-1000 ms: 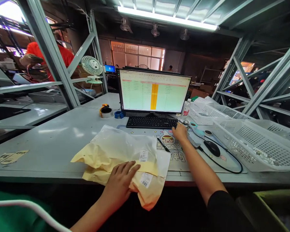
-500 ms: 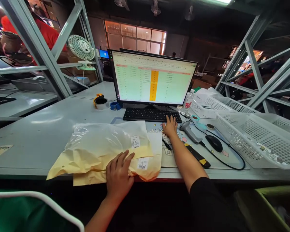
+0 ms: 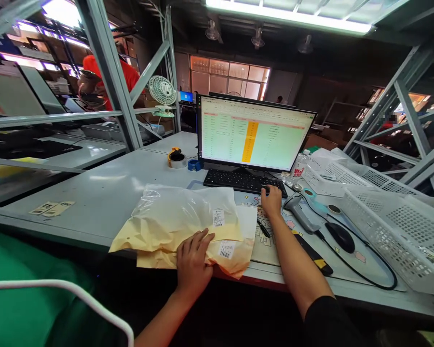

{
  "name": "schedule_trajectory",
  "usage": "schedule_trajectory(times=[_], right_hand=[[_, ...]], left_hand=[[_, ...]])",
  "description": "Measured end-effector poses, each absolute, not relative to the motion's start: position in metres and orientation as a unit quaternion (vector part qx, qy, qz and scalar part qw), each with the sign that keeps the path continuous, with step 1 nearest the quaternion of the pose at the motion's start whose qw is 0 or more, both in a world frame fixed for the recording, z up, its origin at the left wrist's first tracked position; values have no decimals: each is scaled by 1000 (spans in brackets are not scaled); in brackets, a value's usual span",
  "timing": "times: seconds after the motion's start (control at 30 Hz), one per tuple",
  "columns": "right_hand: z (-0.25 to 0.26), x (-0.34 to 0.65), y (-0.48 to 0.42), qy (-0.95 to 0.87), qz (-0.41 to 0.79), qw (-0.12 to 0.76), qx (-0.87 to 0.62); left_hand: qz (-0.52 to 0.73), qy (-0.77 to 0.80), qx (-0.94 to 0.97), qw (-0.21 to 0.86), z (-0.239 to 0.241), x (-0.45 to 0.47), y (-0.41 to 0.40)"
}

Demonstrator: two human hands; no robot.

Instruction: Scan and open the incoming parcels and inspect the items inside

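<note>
Two yellow garment bags in clear plastic [image 3: 177, 224] lie stacked at the table's front edge, each with a white barcode label. My left hand [image 3: 193, 258] rests flat on the lower bag, fingers spread. My right hand [image 3: 271, 198] reaches to the right end of the black keyboard [image 3: 242, 180], fingers on its keys. A monitor [image 3: 255, 135] behind the keyboard displays a spreadsheet with an orange column.
A grey barcode scanner [image 3: 300, 212], a black mouse [image 3: 340, 237] and a pen [image 3: 263, 228] lie right of my right hand. White mesh baskets [image 3: 394, 226] stand at the right. Tape rolls [image 3: 177, 159] sit left of the monitor. A person in red [image 3: 101, 79] stands behind the metal racking.
My right hand went from beside the scanner to the keyboard's right end. My left hand stayed on the bags. The view swung down, then back up and left.
</note>
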State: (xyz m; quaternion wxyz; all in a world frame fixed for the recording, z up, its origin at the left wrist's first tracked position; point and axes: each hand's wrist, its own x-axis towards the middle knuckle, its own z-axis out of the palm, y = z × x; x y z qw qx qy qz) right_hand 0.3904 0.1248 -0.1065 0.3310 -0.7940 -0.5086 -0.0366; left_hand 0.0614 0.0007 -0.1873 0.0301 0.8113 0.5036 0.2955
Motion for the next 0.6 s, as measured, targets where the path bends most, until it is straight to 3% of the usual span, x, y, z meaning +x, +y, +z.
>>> schedule_trajectory(times=[0.07,0.23,0.37,0.6], right_hand=[[-84,380,108,-514,33,349,-783],[-69,326,55,-597,384,352,-610],[-98,265,34,-611,401,441,-521],[-106,253,-7,-577,363,457,-571]], left_hand=[[321,511,796,43,-192,59,3],[354,500,789,46,-208,48,7],[374,468,801,27,-218,50,7],[352,322,877,47,-186,11,-33]])
